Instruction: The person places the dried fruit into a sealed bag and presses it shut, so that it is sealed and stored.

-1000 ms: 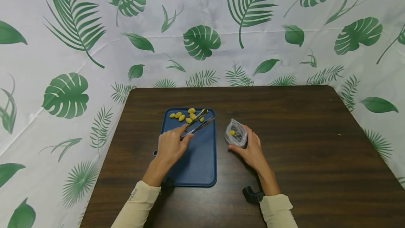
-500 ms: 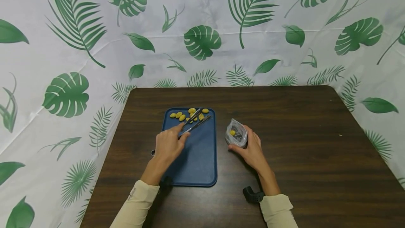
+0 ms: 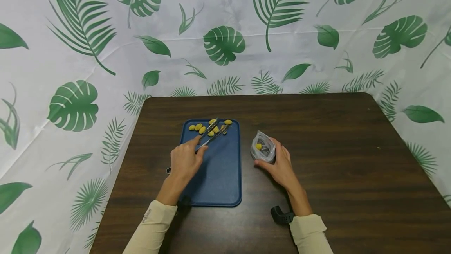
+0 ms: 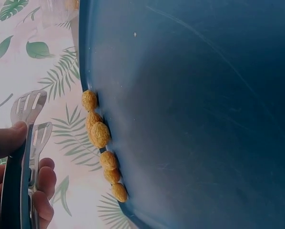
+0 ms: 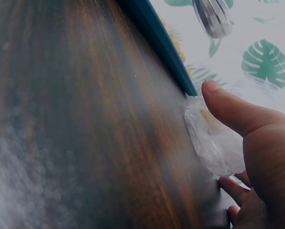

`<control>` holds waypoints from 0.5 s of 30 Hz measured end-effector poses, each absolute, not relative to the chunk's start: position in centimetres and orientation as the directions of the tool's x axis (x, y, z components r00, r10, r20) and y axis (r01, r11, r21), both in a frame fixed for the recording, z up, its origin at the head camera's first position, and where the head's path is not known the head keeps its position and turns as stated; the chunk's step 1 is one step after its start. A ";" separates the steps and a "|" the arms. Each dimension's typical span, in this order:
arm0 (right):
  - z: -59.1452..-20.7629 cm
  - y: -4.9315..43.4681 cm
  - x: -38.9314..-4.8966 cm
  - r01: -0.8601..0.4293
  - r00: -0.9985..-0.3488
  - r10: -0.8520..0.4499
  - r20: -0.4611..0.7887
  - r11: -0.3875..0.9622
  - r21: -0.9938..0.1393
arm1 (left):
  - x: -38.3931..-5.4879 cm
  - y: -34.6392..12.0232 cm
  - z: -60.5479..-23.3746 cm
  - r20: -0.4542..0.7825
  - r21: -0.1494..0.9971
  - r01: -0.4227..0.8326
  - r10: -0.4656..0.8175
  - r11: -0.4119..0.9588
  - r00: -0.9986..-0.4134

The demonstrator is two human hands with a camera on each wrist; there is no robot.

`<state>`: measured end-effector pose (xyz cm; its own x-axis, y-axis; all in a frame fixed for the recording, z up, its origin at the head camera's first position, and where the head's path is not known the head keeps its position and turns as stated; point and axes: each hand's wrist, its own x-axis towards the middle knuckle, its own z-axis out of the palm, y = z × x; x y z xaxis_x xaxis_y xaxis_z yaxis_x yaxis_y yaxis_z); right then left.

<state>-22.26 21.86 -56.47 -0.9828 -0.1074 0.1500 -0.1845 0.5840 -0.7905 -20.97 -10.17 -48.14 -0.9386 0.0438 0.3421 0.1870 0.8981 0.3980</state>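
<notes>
In the head view my left hand (image 3: 184,161) holds metal tongs (image 3: 213,137) over the far end of a blue tray (image 3: 219,179). The tongs' arms are spread, with their tips above several wrinkled yellow oval pieces (image 4: 100,135) lined along the tray's far edge. Nothing shows between the tips in the left wrist view. Right of the tray, my right hand (image 3: 280,168) grips a clear plastic bag (image 3: 267,157), its thumb and fingers curled round the side. The bag's mouth faces up, and a yellow piece (image 3: 258,146) shows inside.
A dark wooden table (image 3: 338,160) carries the tray and bag. Behind it hangs a white cloth (image 3: 190,50) with green leaf prints. A black strap mount (image 3: 281,215) sits by my right wrist.
My left hand and the tongs have shifted left over the yellow pieces, arms still spread. The right hand and bag stay in place.
</notes>
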 end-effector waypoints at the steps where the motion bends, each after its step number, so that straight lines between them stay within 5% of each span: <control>1: -56.4 21.9 -22.3 -0.183 -0.983 -0.108 0.148 0.585 -0.790 | -21.0 -10.2 -48.2 0.338 0.401 0.181 0.039 0.898 -0.940; 15: -56.5 21.8 -22.2 -0.187 -0.982 -0.111 0.151 0.588 -0.787 | -21.2 -10.7 -48.6 0.315 0.392 0.136 0.007 0.910 -0.949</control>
